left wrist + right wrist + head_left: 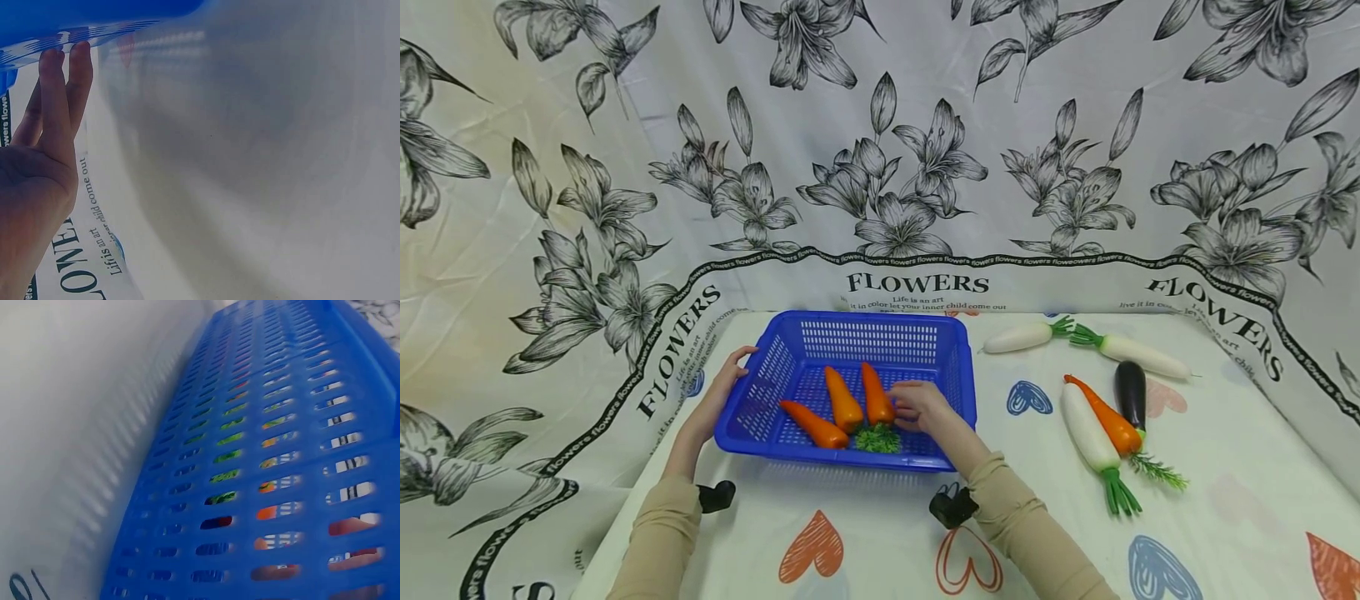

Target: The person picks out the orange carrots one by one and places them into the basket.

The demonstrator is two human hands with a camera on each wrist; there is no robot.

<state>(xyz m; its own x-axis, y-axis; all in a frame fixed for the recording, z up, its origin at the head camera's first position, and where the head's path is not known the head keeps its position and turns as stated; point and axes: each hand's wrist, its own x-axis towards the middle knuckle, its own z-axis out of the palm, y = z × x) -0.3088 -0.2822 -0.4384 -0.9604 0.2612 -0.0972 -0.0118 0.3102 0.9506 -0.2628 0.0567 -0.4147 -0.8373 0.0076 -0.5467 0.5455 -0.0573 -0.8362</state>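
A blue plastic basket (pixel 880 317) stands on the table with three orange carrots inside: one at the left (pixel 815 425), a middle carrot (pixel 844 400) and a right carrot (pixel 877 396). Green leafy tops (pixel 877 439) lie by their thick ends. My left hand (pixel 724 390) is at the basket's left side; in the left wrist view its straight fingers (pixel 55 94) touch the outer wall. Inside the basket, my right hand (pixel 925 410) has its loosely bent fingers right beside the right carrot, not wrapped round it. The basket wall hides most of that hand in the right wrist view.
Right of the basket lie two white radishes (pixel 1018 337) (pixel 1146 357) at the back. Nearer are another white radish (pixel 1086 425), an orange carrot (pixel 1105 419) with feathery leaves and a dark eggplant (pixel 1130 396). Flower-printed cloth (pixel 917 225) hangs behind the heart-patterned table (pixel 880 542).
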